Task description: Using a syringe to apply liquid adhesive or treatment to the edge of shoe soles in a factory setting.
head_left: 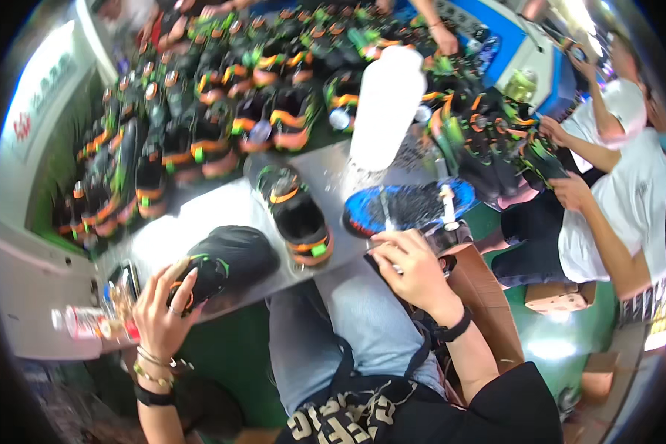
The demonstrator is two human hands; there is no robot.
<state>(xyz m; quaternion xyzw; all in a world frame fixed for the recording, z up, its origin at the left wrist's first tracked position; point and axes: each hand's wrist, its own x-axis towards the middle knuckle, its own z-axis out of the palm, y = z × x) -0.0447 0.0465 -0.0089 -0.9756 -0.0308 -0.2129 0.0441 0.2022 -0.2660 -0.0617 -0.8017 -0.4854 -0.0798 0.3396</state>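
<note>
- The left hand (163, 307) has its grip closed around a black shoe (211, 270) with green and orange trim, held at the near edge of the worktop (200, 214)
- The right hand (411, 270) rests on a dark thing by the blue tray (407, 207) — if this grip pinches something or only presses, I cannot tell
- One finished-looking shoe (296, 214) stands alone in the middle; many pairs (200, 118) are lined behind it
- I judge much is done already, and the held shoe is the one in work now

Black sneakers (297, 214) carry orange and green trim; at three o'clock, a blue, black-speckled sole (407, 206); grey counter (214, 211).
</note>
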